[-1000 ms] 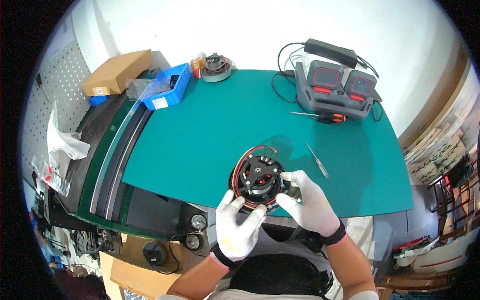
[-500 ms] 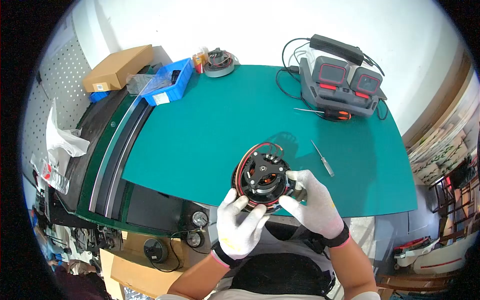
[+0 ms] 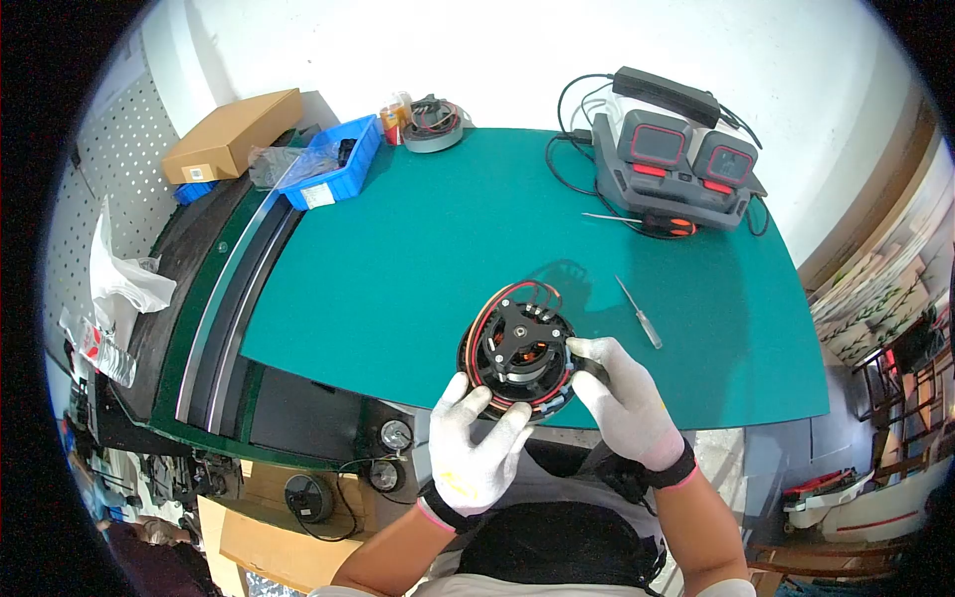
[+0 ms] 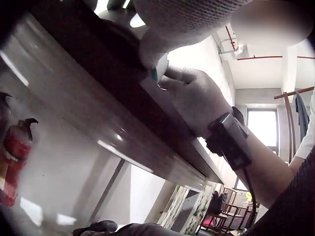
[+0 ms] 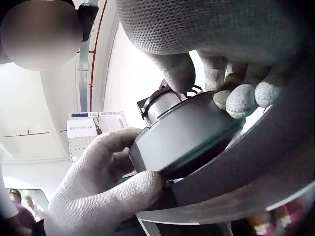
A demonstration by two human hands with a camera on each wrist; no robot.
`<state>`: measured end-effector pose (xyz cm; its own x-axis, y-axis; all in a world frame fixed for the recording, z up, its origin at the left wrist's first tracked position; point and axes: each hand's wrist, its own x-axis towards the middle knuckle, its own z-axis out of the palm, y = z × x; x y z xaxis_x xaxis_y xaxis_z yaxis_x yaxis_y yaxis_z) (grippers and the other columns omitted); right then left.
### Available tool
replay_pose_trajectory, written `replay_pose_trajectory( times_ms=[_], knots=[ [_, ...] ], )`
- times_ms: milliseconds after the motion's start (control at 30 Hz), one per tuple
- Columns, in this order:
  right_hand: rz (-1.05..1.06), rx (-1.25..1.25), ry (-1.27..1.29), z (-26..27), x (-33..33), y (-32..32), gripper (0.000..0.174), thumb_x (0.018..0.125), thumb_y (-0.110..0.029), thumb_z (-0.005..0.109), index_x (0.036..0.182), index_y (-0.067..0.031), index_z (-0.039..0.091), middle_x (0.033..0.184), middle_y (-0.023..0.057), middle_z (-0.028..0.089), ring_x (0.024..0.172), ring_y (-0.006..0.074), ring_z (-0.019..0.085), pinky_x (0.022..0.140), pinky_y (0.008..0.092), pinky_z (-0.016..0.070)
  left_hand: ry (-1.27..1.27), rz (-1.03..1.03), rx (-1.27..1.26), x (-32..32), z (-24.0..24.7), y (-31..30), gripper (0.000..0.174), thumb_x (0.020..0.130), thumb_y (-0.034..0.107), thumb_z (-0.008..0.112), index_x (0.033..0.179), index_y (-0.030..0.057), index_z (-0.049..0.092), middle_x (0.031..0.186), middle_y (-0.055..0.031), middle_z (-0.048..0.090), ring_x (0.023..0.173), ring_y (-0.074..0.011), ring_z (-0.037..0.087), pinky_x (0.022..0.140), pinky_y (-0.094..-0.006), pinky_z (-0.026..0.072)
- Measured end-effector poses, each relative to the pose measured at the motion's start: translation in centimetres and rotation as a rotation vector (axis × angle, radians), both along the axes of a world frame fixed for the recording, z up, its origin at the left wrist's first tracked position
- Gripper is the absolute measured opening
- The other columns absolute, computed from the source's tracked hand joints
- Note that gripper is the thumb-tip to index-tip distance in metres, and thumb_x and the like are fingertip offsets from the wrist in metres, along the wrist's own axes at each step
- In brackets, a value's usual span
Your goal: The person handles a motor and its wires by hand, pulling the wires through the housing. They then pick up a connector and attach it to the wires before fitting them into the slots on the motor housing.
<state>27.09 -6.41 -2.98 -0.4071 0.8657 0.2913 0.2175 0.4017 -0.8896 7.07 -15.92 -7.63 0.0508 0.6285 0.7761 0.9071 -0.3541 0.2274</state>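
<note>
A round motor unit (image 3: 519,350) with a black three-armed bracket, copper windings and red, yellow and black wires is held near the table's front edge. In the right wrist view its smooth grey drum-shaped housing (image 5: 189,135) shows, tilted. My gloved left hand (image 3: 473,453) grips the near left rim, thumb and fingers at the edge. On the right side, my gloved right hand (image 3: 629,403) holds the rim between thumb and fingers, close to small pale connectors (image 3: 550,406) on the wires. A thin screwdriver (image 3: 642,316) with a clear handle lies right of the motor unit.
At the back right stands a grey unit (image 3: 622,189) with two red-trimmed blocks, cables and an orange-black screwdriver (image 3: 668,226) before it. Back left are a blue bin (image 3: 343,184), a cardboard box (image 3: 234,134) and another wired round unit (image 3: 433,142) on the green tabletop (image 3: 428,239).
My right thumb has shifted up and to the right along the rim, uncovering the connectors at the lower right. My left hand keeps its hold; the head view has shifted slightly.
</note>
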Motion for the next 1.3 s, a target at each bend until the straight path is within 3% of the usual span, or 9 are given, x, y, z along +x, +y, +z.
replay_pose_trajectory(
  times_ms=[67, 767, 833, 967, 1133, 1300],
  knots=[
    [0.003, -0.005, 0.022, -0.2, 0.0, 0.1, 0.032, 0.097, -0.003, 0.068, 0.129, -0.0018, 0.062, 0.093, 0.0102, 0.065, 0.083, 0.0172, 0.063, 0.076, 0.032, 0.0524, -0.019, -0.001, -0.026, 0.0, -0.4, 0.0, 0.053, 0.062, 0.014, 0.097, 0.112, 0.0184, 0.078, 0.132, -0.0172, 0.055, 0.131, -0.0488, 0.053, 0.105, -0.0561, 0.0485],
    [-0.076, 0.15, -0.011, -0.4, -0.4, -0.1, 0.03, 0.097, -0.006, 0.069, 0.125, -0.0012, 0.063, 0.094, 0.0135, 0.067, 0.078, 0.0229, 0.067, 0.073, 0.0353, 0.0547, -0.003, 0.021, -0.065, 0.1, 0.1, -0.2, 0.048, 0.066, 0.013, 0.094, 0.111, 0.0187, 0.079, 0.127, -0.0189, 0.057, 0.131, -0.0483, 0.053, 0.107, -0.0553, 0.0469],
    [-0.056, 0.073, 0.02, -0.6, -0.3, -0.1, 0.029, 0.097, -0.005, 0.069, 0.125, -0.0008, 0.064, 0.098, 0.0153, 0.069, 0.082, 0.0261, 0.069, 0.076, 0.0369, 0.0555, -0.004, 0.019, -0.073, 0.2, 0.3, -0.3, 0.048, 0.066, 0.013, 0.094, 0.111, 0.0185, 0.079, 0.127, -0.0191, 0.057, 0.131, -0.0483, 0.053, 0.107, -0.0552, 0.047],
    [-0.066, 0.146, 0.057, -1.1, -0.3, 0.2, 0.028, 0.099, -0.004, 0.065, 0.126, -0.001, 0.064, 0.102, 0.0168, 0.071, 0.086, 0.0283, 0.07, 0.081, 0.0381, 0.0561, -0.009, 0.029, -0.078, 0.3, 0.3, -0.4, 0.046, 0.067, 0.012, 0.094, 0.111, 0.018, 0.079, 0.127, -0.0197, 0.056, 0.131, -0.0482, 0.053, 0.107, -0.0552, 0.0472],
    [-0.09, -0.083, 0.039, 0.3, -0.1, -0.5, 0.036, 0.102, -0.002, 0.055, 0.137, 0.0, 0.062, 0.101, 0.017, 0.069, 0.089, 0.0245, 0.068, 0.085, 0.0344, 0.054, -0.009, 0.02, -0.075, 0.3, 0.4, -0.4, 0.046, 0.068, 0.012, 0.093, 0.111, 0.0172, 0.079, 0.127, -0.0202, 0.056, 0.131, -0.0483, 0.053, 0.107, -0.0554, 0.0474],
    [-0.091, -0.085, 0.051, 0.6, 0.0, -0.6, 0.038, 0.102, -0.003, 0.054, 0.139, 0.0, 0.061, 0.102, 0.0175, 0.07, 0.088, 0.0239, 0.067, 0.086, 0.034, 0.0534, -0.002, 0.013, -0.077, 0.3, 0.6, -0.3, 0.045, 0.068, 0.012, 0.093, 0.111, 0.0166, 0.078, 0.127, -0.0199, 0.055, 0.131, -0.0482, 0.053, 0.107, -0.0555, 0.0478]
  ],
)
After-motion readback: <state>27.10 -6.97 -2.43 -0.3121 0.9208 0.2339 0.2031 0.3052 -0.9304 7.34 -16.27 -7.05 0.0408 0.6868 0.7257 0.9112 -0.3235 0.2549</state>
